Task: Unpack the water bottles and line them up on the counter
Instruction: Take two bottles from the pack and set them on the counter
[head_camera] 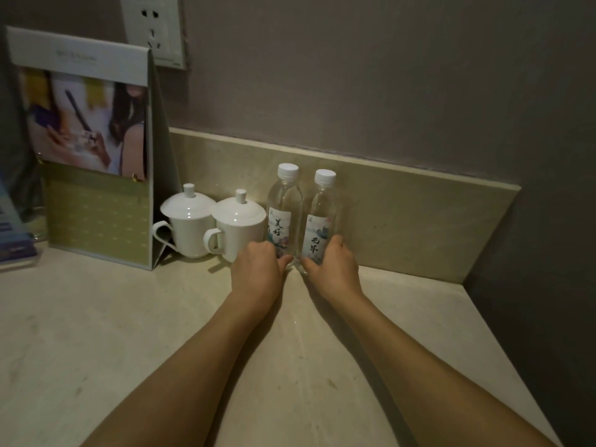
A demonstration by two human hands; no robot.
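Two clear water bottles with white caps and printed labels stand upright side by side at the back of the beige counter, close to the low backsplash. My left hand grips the base of the left bottle. My right hand grips the base of the right bottle. The bottles almost touch each other. My fingers hide the bottoms of both bottles.
Two white lidded cups stand just left of the bottles. A standing folder with a photo leans at the back left under a wall socket. A blue leaflet stand is at the far left. The counter's edge runs along the right.
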